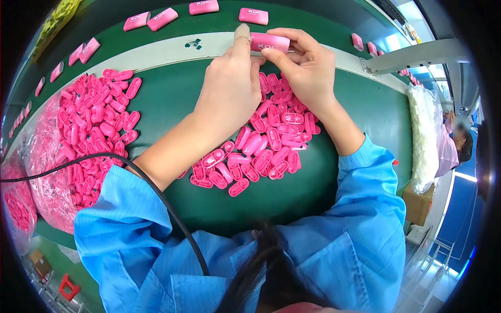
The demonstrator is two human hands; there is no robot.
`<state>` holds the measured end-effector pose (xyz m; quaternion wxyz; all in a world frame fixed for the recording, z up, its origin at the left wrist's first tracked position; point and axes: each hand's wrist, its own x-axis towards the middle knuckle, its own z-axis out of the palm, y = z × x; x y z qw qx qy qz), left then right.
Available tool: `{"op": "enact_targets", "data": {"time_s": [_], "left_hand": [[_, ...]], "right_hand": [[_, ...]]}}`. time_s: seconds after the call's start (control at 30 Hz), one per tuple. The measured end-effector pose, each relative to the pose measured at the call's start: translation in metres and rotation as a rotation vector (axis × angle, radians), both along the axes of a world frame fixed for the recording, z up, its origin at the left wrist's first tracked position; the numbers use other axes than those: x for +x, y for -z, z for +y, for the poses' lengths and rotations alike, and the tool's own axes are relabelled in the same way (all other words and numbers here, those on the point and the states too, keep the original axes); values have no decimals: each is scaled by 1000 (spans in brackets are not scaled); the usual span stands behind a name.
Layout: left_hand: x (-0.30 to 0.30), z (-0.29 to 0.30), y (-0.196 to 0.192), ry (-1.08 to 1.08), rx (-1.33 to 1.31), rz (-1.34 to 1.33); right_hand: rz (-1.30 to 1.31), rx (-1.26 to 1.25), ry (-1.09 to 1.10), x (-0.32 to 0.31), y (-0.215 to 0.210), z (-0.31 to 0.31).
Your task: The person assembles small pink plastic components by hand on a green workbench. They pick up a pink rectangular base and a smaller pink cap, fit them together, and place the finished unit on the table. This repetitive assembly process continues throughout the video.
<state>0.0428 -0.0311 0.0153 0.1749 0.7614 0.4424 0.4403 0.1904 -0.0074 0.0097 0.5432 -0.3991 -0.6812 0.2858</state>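
A glossy pink rectangular case with rounded edges [269,43] is held between my two hands, just over the pale rail at the far edge of the table. My right hand [310,65] grips its right part, thumb on the near face and fingers behind. At its left end is my left hand [229,83], fingers closed against it, with a tan covering on the raised index fingertip. Some left fingertips are hidden. Below both hands lies a loose pile of small pink oval caps [261,148] on the green tabletop [180,104].
More pink caps [96,125] spill from a clear plastic bag [44,156] at left. Beyond the pale rail [156,58], several pink cases [253,16] sit on a green belt. A black cable [172,214] crosses my left arm. Another person [449,141] sits at far right.
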Motion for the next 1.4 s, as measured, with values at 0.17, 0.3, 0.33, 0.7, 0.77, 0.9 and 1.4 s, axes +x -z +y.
{"op": "enact_targets", "data": {"time_s": [0.17,0.3,0.33,0.7,0.77,0.9,1.4], "left_hand": [[-15,17,-7,46,28,78],[-34,28,-25,345,-93,319],[-34,24,-30,447,-220,370],[-22,11,-17,416,-46,305],[-22,17,-17,412,-93,259],[-21,25,-26,399,-604,-74],[-23,36,-5,221,-672,-601]], "right_hand": [[55,-215,-22,9,-11,37],[-25,-340,7,47,3,90],[-72,-329,44,50,4,97],[-1209,-318,848,201,11,136],[-1031,-499,690,196,2,128],[-625,-338,465,156,-17,91],[127,-526,-284,28,-8,21]]}}
